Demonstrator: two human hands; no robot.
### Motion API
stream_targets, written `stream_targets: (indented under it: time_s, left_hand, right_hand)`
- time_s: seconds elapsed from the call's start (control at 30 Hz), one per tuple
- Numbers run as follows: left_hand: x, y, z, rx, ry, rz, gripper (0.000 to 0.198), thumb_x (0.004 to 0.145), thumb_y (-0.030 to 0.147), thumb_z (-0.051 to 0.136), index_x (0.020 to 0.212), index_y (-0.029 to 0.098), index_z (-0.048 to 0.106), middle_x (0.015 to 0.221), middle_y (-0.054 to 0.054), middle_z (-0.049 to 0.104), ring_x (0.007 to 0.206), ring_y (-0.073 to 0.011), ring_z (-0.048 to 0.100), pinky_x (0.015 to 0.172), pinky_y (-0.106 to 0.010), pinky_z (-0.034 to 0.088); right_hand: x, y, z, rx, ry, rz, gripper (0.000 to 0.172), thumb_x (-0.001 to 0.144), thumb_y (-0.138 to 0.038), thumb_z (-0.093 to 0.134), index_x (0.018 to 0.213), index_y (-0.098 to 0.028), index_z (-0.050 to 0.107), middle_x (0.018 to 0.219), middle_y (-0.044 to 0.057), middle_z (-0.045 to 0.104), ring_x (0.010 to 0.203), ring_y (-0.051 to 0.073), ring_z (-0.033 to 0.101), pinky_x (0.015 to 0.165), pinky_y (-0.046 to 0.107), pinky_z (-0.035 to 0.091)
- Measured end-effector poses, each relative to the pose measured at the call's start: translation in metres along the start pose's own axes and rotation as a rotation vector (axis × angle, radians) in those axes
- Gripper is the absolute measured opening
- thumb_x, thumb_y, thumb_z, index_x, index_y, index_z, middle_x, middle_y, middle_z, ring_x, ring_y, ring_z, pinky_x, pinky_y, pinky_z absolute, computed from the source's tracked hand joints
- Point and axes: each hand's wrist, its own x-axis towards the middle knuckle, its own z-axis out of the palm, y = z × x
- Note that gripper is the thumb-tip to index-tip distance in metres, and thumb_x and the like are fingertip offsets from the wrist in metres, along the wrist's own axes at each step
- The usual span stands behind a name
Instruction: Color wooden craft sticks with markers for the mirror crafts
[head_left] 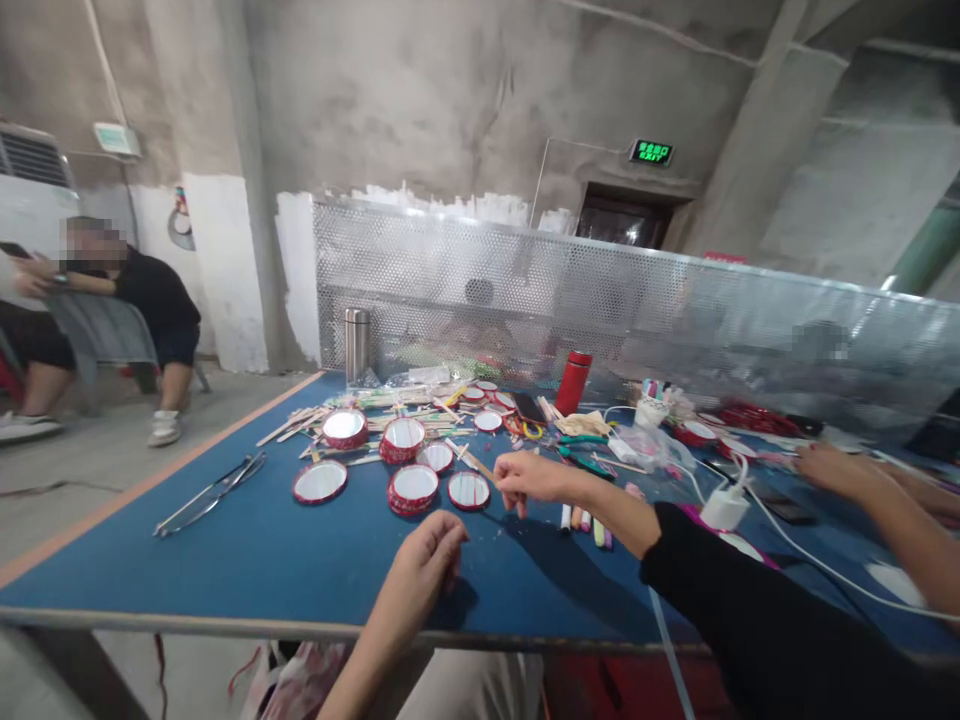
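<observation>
Stick [482,467], just below the centre of the frame, pinched in the right hand [531,478]. The left hand [426,552], lower centre, is loosely curled; I cannot tell if it holds anything. Near both, red-rimmed discs [469,491] sit on the worktop [300,565]; tongs [212,496] lie at left, a red flask [574,383] stands right of centre.

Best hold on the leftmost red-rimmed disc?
Probably pinch the near edge of the leftmost disc, coming from the person's side: it lies flat and low with its round rim exposed there, while a taller disc stack sits just beyond it.
</observation>
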Motion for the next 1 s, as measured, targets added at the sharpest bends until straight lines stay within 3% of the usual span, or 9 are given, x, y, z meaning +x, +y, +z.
stream_targets:
  time_s: [0.13,0.27,0.4,0.57,0.73,1.0]
  left_hand:
    - [0.004,-0.003,0.003,-0.085,0.137,0.029,0.032,0.079,0.051,0.055,0.081,0.021,0.044,0.051,0.011,0.048,0.035,-0.0058,0.039,0.037,-0.016,0.027]
    - [0.005,-0.004,0.004,-0.102,0.154,0.023,0.035,0.077,0.052,0.056,0.089,0.022,0.04,0.053,0.013,0.05,0.029,-0.0053,0.039,0.033,-0.016,0.026]
    - [0.002,0.0,0.003,-0.057,0.138,0.024,0.035,0.081,0.054,0.051,0.09,0.021,0.043,0.056,0.011,0.052,0.031,-0.006,0.043,0.035,-0.017,0.031]
    - [-0.002,0.006,0.001,0.019,0.1,0.022,0.037,0.085,0.055,0.048,0.071,0.02,0.044,0.048,0.01,0.047,0.034,-0.0061,0.042,0.04,-0.019,0.031]
    - [-0.002,0.005,0.001,-0.02,0.112,0.023,0.036,0.084,0.053,0.051,0.072,0.02,0.045,0.052,0.01,0.05,0.037,-0.0062,0.044,0.042,-0.019,0.033]
    - [-0.003,0.007,0.002,-0.126,0.11,0.058,0.023,0.082,0.041,0.056,0.081,0.02,0.047,0.059,0.01,0.05,0.041,-0.0053,0.05,0.045,-0.018,0.038]
  right_hand:
    - [-0.027,-0.007,0.008,0.07,-0.102,-0.022,0.009,0.078,-0.009,0.045,0.078,-0.018,0.047,0.057,-0.007,0.06,0.041,0.007,0.057,0.045,0.017,0.04]
    - [-0.044,-0.008,0.015,0.114,-0.148,-0.086,0.006,0.079,-0.013,0.047,0.079,-0.018,0.048,0.058,-0.007,0.059,0.041,0.006,0.055,0.048,0.017,0.041]
    - [-0.053,-0.005,0.026,0.065,-0.083,-0.138,0.004,0.08,-0.014,0.048,0.079,-0.018,0.05,0.06,-0.006,0.059,0.043,0.006,0.054,0.047,0.017,0.04]
    - [-0.059,-0.004,0.036,-0.009,0.015,-0.148,0.004,0.08,-0.017,0.05,0.078,-0.018,0.053,0.061,-0.005,0.058,0.045,0.006,0.053,0.045,0.016,0.039]
    - [-0.059,-0.004,0.037,0.156,0.013,-0.11,0.022,0.086,-0.029,0.046,0.08,-0.014,0.061,0.06,-0.005,0.052,0.041,0.004,0.048,0.042,0.016,0.034]
    - [-0.055,-0.007,0.038,0.349,0.125,-0.065,0.026,0.081,-0.035,0.053,0.082,-0.012,0.066,0.055,-0.007,0.046,0.04,0.003,0.042,0.039,0.016,0.025]
